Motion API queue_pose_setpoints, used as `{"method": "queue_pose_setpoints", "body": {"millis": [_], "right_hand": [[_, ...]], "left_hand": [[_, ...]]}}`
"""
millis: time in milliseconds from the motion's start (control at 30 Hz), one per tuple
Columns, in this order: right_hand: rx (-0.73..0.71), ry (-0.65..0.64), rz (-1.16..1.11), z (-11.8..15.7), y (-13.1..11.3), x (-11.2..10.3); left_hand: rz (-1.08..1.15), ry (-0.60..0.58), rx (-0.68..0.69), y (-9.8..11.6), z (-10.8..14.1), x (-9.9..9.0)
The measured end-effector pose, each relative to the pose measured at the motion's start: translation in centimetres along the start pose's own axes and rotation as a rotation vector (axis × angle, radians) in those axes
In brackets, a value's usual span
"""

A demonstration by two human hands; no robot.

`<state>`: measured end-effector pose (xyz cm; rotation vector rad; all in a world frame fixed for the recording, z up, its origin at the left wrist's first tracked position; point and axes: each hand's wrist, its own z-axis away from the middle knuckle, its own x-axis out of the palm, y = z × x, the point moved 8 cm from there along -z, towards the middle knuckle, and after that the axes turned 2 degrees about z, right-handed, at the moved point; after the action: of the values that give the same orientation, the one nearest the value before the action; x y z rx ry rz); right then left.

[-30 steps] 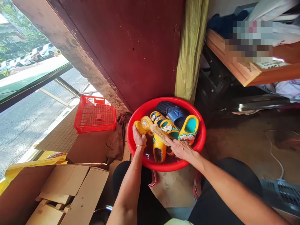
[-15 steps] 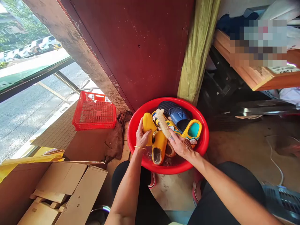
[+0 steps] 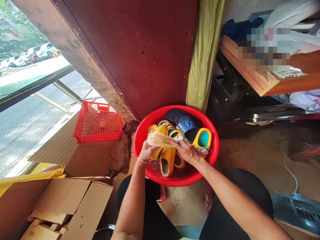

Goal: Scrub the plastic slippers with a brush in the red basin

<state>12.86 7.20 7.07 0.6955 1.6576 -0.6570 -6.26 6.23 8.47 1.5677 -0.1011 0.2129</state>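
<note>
Scrub brush [image 3: 157,139]: where is it held?

Over the middle of a red plastic basin [image 3: 200,115]. Its pale, shaggy bristles are laid against a yellow slipper [image 3: 157,153], and its back is largely covered by the right hand [image 3: 186,151], whose fingers are curled closed around it.

And the left hand [image 3: 147,152]?

It is wrapped around the yellow slipper, with the fingers half closed and a thin gold bangle [image 3: 141,161] seen at the wrist. The fingertips are partly hidden by the brush, so the full grip cannot be made out.

What else is held in the basin?

Moulded slides are heaped there: a second yellow slide [image 3: 166,163] with a fuzzy, worn insole, a teal-lined yellow slide [image 3: 203,141], a ribbed blue slide [image 3: 186,125] and a navy slide [image 3: 173,115]. Shallow water [image 3: 155,168] is glimpsed near the bottom.

How are the edges bounded?

The far rim is set near a maroon panel [image 3: 140,56] and an olive cloth [image 3: 205,56]. A brown rag [image 3: 121,150] lies just beside the left rim, with a red wire crate [image 3: 97,121] beyond it. A cardboard box [image 3: 67,206] is cut off at lower left. Concrete floor [image 3: 252,156] extends to the right, crossed by a white cable [image 3: 287,170].
</note>
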Motion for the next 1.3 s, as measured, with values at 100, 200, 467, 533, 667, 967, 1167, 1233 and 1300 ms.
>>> {"method": "queue_pose_setpoints", "body": {"millis": [100, 200, 467, 533, 667, 967, 1167, 1233, 1300], "right_hand": [[0.096, -0.007, -0.084, 0.4, 1.1, -0.3], [0.161, 0.038, -0.189, 0.5, 1.4, -1.1], [0.217, 0.031, -0.333, 0.4, 2.4, -0.9], [0.227, 0.029, -0.392, 0.5, 2.9, -0.3], [0.209, 0.031, -0.467, 1.0, 1.9, -0.7], [-0.002, -0.439, -0.299, 4.9, -1.2, -0.6], [0.114, -0.345, -0.408, 2.6, -1.0, -0.2], [0.171, -0.254, -0.483, 1.1, -0.8, -0.4], [0.21, -0.183, -0.539, -0.1, -0.6, -0.5]], "left_hand": [[0.085, -0.023, -0.043, 0.8, 0.7, -0.1], [0.186, -0.01, -0.051, 1.2, 0.9, 0.3], [0.363, 0.002, -0.079, -0.4, 0.5, 0.5], [0.435, 0.09, -0.033, -0.6, 0.0, -0.7], [0.575, 0.233, -0.044, -2.4, -1.5, -1.9], [0.612, 0.497, -0.096, -4.9, -1.9, -4.2], [0.458, 0.255, -0.077, -3.7, -1.6, 0.4], [0.432, 0.202, -0.085, -3.7, -1.3, 2.1], [0.42, 0.171, -0.081, -3.8, -1.1, 3.4]]}}
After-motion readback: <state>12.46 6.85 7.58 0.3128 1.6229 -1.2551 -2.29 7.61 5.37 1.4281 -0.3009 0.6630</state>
